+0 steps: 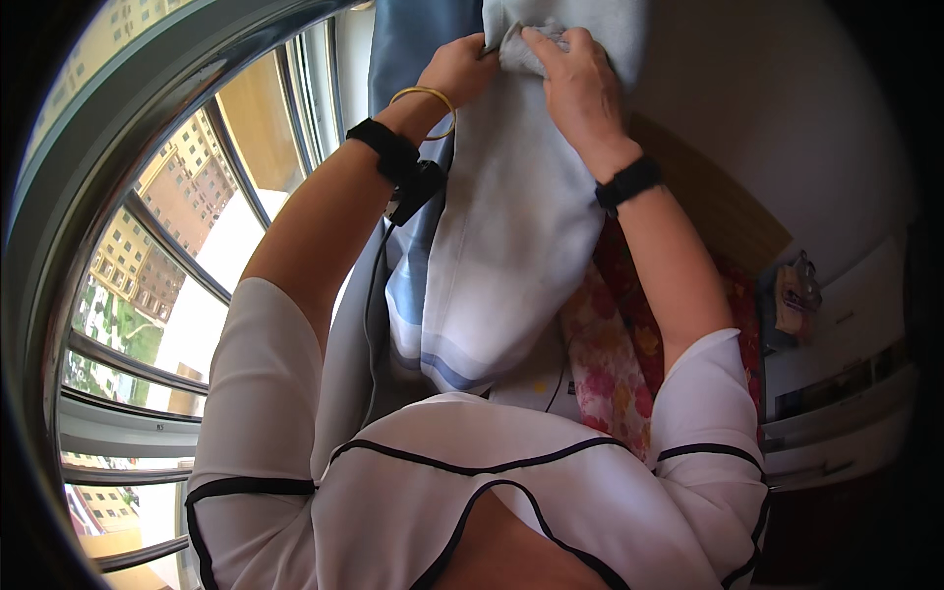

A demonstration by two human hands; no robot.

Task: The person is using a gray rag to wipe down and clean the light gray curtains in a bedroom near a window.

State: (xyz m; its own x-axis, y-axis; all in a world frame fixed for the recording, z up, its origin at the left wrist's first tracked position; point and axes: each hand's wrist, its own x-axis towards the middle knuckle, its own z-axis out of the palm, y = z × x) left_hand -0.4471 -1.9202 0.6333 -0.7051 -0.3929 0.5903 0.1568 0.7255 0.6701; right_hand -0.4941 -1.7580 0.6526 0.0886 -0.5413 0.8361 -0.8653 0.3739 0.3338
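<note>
A long light-grey curtain (509, 221) hangs before me, with a blue band near its bottom and a shiny blue panel (424, 44) along its left side. My left hand (461, 70) pinches the curtain's edge near the top of the view; its fingertips are partly hidden by the fabric. In my right hand (582, 88) is a bunched grey cloth (525, 55), pressed against the curtain's face beside my left hand. A gold bangle (451, 110) and a black strap (383, 147) circle my left wrist. Another black strap (630, 183) is around my right wrist.
Windows with curved-looking metal bars (177, 247) run along the left, with buildings outside. A dark cable (372, 324) hangs from the device (417, 193) at my left wrist. Red floral fabric (608, 354) lies at lower right, near a white drawer unit (848, 310) with small items on top.
</note>
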